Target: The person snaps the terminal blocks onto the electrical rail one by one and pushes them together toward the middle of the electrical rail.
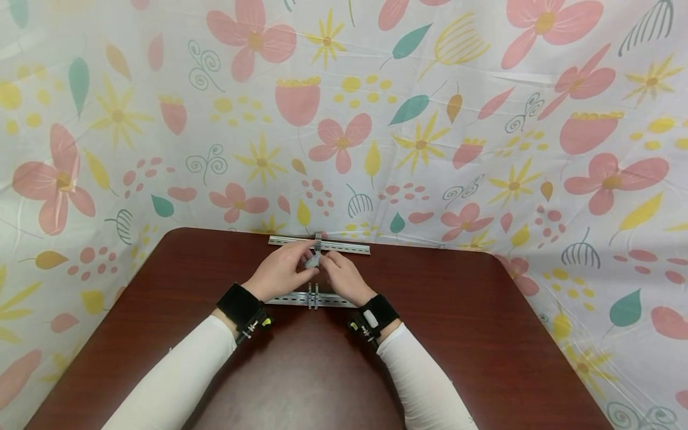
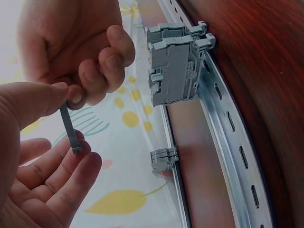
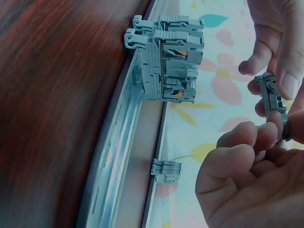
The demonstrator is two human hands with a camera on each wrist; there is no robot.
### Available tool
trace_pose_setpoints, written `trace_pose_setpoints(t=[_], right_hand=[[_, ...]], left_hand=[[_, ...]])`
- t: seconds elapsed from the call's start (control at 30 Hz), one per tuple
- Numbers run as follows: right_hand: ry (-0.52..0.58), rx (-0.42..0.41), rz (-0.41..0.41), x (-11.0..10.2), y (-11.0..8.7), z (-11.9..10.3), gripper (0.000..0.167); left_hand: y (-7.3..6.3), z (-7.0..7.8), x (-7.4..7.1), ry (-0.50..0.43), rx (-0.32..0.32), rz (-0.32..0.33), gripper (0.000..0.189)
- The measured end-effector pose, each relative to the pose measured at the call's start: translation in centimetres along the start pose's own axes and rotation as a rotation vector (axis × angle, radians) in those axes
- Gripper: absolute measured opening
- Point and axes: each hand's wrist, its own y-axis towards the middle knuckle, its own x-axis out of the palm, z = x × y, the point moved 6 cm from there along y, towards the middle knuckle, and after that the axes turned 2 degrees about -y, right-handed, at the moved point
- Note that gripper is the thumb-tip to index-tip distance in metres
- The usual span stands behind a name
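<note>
My left hand [image 1: 282, 269] and right hand [image 1: 344, 278] meet above the table, between two metal rails. A small grey terminal block [image 3: 273, 97] is between them. In the left wrist view it appears edge-on as a narrow grey strip [image 2: 70, 126], with the left thumb at one end and left fingertips at the other. The right fingers are curled at its near end, pinching it in the right wrist view. Below the hands, two grey terminal blocks [image 2: 173, 71] stand side by side on the near slotted rail [image 1: 287, 300].
A second slotted rail [image 1: 344, 246] lies at the table's back edge, with a small group of grey terminal blocks [image 2: 164, 159] clipped on it. The dark red-brown table [image 1: 457, 334] backs onto a flower-printed curtain [image 1: 344, 107].
</note>
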Motion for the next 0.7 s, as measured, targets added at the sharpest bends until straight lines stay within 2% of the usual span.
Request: trace_pose_setpoints(t=[0.17, 0.27, 0.33, 0.5, 0.6, 0.7], right_hand=[[0.014, -0.021, -0.002, 0.0, 0.0, -0.2, 0.037], [0.02, -0.03, 0.003, 0.0, 0.0, -0.3, 0.038], [0.019, -0.034, 0.006, -0.1, -0.1, -0.3, 0.04], [0.018, -0.046, 0.013, 0.0, -0.1, -0.5, 0.043], [0.0, -0.056, 0.014, 0.1, -0.1, -0.7, 0.042], [-0.027, -0.077, -0.004, 0.3, -0.2, -1.0, 0.041]], left_hand=[[-0.1, 0.0, 0.0, -0.008, -0.004, -0.021, 0.069], [0.0, -0.4, -0.1, -0.039, -0.037, -0.047, 0.072], [0.0, -0.9, -0.2, -0.073, -0.066, -0.056, 0.064], [-0.1, -2.9, -0.6, -0.204, -0.149, -0.041, 0.031], [-0.2, -4.0, -0.6, -0.292, -0.197, -0.041, 0.033], [-0.3, -4.3, -0.6, -0.352, -0.216, -0.057, 0.032]])
